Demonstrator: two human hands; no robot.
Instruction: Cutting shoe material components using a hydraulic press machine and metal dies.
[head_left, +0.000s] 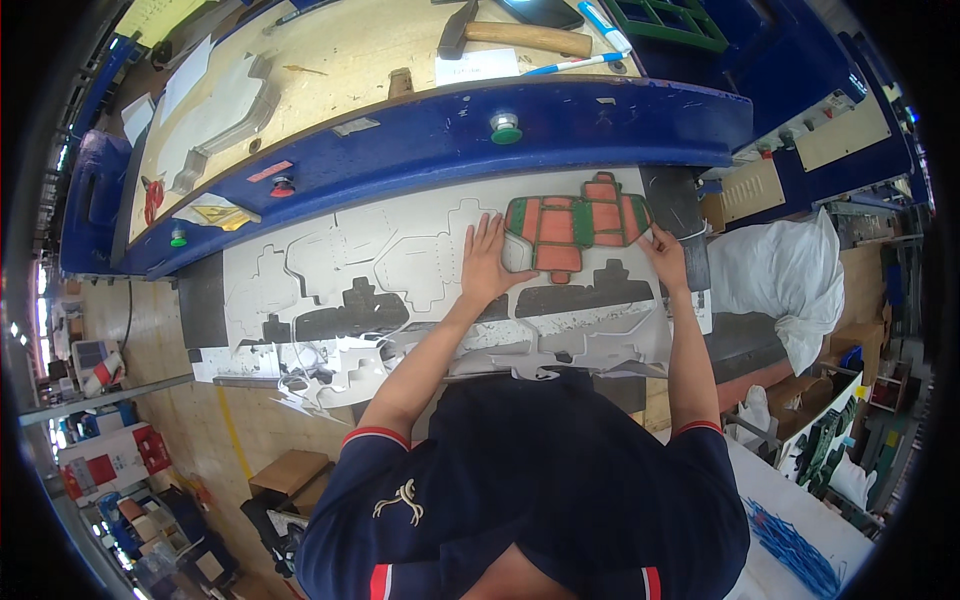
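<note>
A red-and-green cutting die (557, 222), shaped like an unfolded box, lies on a white sheet (345, 235) on the dark bench bed. My left hand (487, 262) rests on the sheet with its fingers stretched out, and its thumb reaches toward the die's lower left edge. At the die's right corner, my right hand (667, 258) has its fingers bent and closed on the rim. Cut box outlines cover the sheet left of the die. Dark gaps show where pieces are out of it.
Torn white sheet scraps (345, 375) hang along the near edge. A blue machine beam (430, 135) with green and red knobs crosses beyond the sheet. The wooden top above it carries a hammer (530, 37), markers and a stack of cut blanks (225, 115). A white bag (780, 280) lies right.
</note>
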